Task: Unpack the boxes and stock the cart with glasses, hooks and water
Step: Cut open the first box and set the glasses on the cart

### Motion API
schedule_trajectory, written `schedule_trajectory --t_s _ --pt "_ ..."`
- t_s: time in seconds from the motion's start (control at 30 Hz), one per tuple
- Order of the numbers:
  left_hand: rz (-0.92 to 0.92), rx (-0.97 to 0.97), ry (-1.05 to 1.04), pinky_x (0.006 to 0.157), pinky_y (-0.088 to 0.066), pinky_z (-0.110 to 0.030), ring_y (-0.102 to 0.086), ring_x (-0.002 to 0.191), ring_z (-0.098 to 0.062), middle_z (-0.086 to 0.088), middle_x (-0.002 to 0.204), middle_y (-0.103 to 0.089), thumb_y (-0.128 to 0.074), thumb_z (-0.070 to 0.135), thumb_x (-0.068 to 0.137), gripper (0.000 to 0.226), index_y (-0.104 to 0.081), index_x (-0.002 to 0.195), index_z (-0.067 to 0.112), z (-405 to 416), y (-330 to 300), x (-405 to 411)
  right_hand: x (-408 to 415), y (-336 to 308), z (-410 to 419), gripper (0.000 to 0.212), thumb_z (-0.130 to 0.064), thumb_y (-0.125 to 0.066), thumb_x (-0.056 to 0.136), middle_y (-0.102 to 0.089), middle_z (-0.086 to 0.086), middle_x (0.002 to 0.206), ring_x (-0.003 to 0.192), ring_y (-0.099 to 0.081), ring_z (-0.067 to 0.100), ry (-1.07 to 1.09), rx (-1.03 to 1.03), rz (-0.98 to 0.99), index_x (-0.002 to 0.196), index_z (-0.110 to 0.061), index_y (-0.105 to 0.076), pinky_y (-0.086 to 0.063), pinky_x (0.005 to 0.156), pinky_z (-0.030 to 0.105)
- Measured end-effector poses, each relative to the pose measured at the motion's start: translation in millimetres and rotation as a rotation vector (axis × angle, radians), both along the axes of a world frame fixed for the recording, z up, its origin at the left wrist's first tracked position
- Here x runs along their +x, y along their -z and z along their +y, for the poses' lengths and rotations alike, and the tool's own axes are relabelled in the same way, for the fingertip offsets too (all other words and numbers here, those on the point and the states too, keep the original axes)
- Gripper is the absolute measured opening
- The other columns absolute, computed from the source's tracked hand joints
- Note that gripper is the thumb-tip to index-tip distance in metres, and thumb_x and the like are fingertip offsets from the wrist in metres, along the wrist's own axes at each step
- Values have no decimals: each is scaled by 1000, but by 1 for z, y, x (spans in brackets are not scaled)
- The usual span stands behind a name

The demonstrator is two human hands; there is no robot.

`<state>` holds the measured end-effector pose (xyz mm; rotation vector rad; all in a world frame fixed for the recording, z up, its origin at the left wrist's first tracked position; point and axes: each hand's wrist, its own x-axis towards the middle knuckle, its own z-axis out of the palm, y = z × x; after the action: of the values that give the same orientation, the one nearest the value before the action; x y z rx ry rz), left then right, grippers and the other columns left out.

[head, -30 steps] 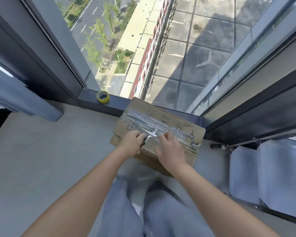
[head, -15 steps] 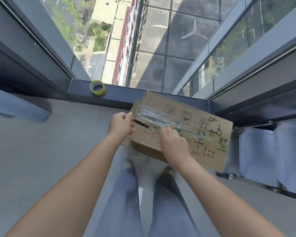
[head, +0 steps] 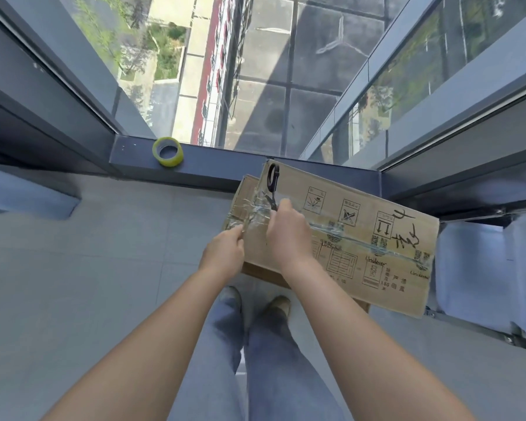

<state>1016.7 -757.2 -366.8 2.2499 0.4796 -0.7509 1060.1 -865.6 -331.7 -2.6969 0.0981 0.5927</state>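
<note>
Window corner: scissors (head: 272, 185) now in right hand (head: 287, 235); left hand (head: 225, 252) pinches box (head: 362, 238) tape

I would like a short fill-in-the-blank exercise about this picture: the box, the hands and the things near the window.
1. The right hand holds black ______ over the taped seam of the cardboard box.
2. The left hand pinches the clear ______ at the box's left end.
3. The roll of tape on the window ledge is ______ in colour.
4. The box lies on the ______, in front of the person's shoes.

Missing words: scissors; tape; yellow; floor
</note>
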Motion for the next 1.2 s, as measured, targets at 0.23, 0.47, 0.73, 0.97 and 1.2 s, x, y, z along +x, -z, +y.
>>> schedule_trajectory --t_s 0.23,0.47,0.73,0.97,1.2 --pt "26 -78 30 91 -46 -34 -55 113 -30 -8 122 -64 -42 14 94 34 -64 119 19 18 18 6 4 -6 24 20 -5 -34 93 -56 18 103 82 -53 31 134 72 55 112 -2 -39 -38 63 36" --pt "109 -134 355 92 -43 -31 -51 118 -26 -1 130 -59 -35 7 88 53 -54 133 27 46 23 23 0 9 54 41 -2 -35 94 -54 19 121 106 -54 37 158 -75 60 135 1 -34 -43 77 38" --pt "115 -246 387 52 -36 -11 -55 85 -25 -4 82 -57 -38 2 93 28 -62 107 2 47 5 31 -4 1 71 60 -1 -39 93 -37 17 142 117 -53 32 117 -223 177 147 3 -12 -43 90 33" --pt "211 -269 188 40 -24 -15 -26 53 -10 10 48 -37 -36 -13 83 14 -41 70 -14 45 -1 34 -3 0 77 54 3 -38 92 -46 22 135 118 -54 33 131 -251 233 141 13 -16 -47 89 35" --pt "234 -338 188 48 -38 -8 -59 97 -23 -28 123 -55 -33 -15 88 32 -50 113 -22 42 -4 33 -11 1 72 42 0 -37 94 -53 20 127 115 -56 34 109 -254 242 134 12 -30 -47 85 36"
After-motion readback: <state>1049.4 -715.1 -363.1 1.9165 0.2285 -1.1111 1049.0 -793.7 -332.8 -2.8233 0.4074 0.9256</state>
